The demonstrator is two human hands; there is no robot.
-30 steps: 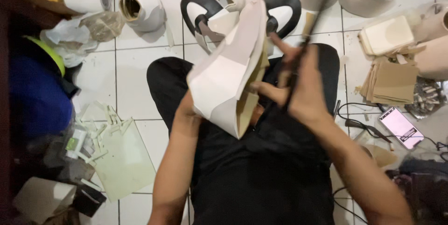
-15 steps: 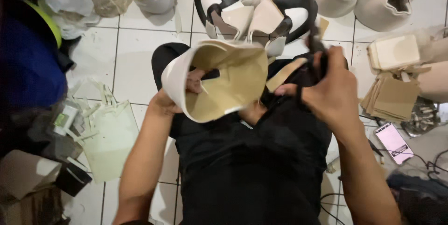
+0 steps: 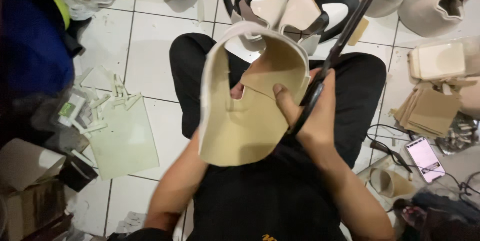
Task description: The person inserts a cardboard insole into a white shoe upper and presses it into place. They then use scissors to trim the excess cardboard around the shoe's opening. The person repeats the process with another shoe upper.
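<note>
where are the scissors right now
In the head view, the black scissors are in the right hand, blades pointing up and away, just right of the curved cream piece.

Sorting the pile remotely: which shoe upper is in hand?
The cream upper, curled open over the lap, right hand pinching its edge; the other uppers lie on the floor.

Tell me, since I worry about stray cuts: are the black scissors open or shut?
Shut: the black scissors show one narrow closed blade above the right hand.
</note>
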